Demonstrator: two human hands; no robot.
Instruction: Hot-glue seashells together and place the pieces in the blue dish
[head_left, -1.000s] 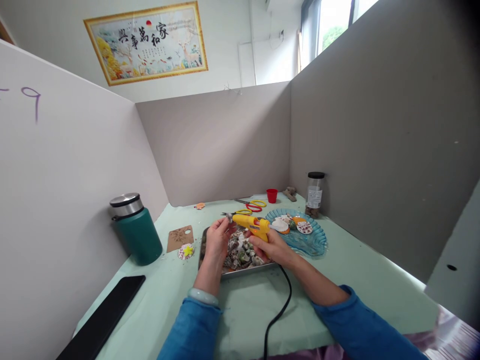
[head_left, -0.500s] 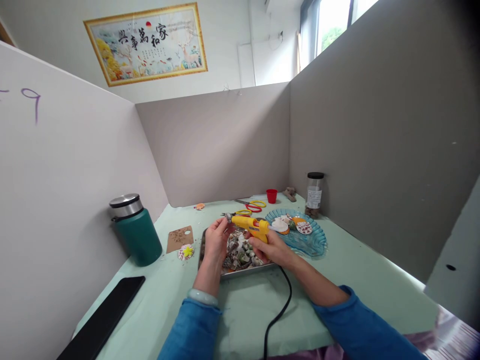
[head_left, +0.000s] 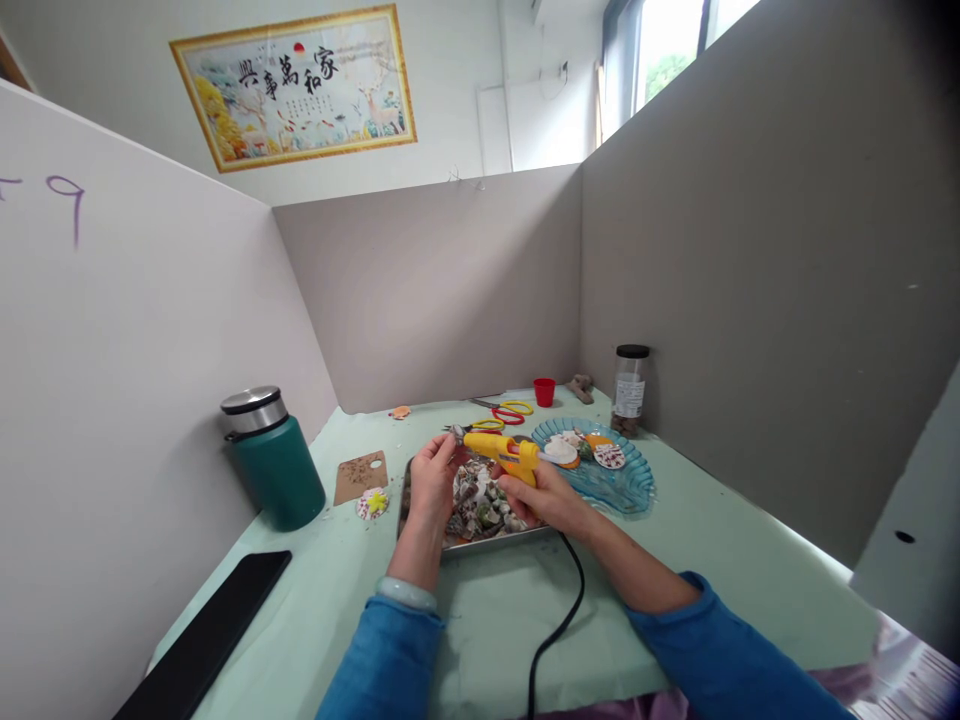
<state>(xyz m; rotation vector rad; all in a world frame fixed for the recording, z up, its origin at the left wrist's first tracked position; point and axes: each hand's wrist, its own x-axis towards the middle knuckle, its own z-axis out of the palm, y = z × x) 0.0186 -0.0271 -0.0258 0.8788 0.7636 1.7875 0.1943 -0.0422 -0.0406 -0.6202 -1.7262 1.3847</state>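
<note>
A yellow hot glue gun is gripped in my right hand, its nozzle pointing left and a glue stick poking from its back. Its black cord hangs down toward the front edge. My left hand pinches a small greyish piece, perhaps a shell, right at the nozzle tip; the fingers partly hide it. Both hands are above a metal tray filled with shells and small stones. Left of the tray lie a brown board and a speckled disc with a yellow star.
On the right is a blue scalloped plate bearing shells and discs, with a lidded jar behind it. Scissors and a red cup are at the back. A green bottle and black slab stand left. Partitions enclose the table.
</note>
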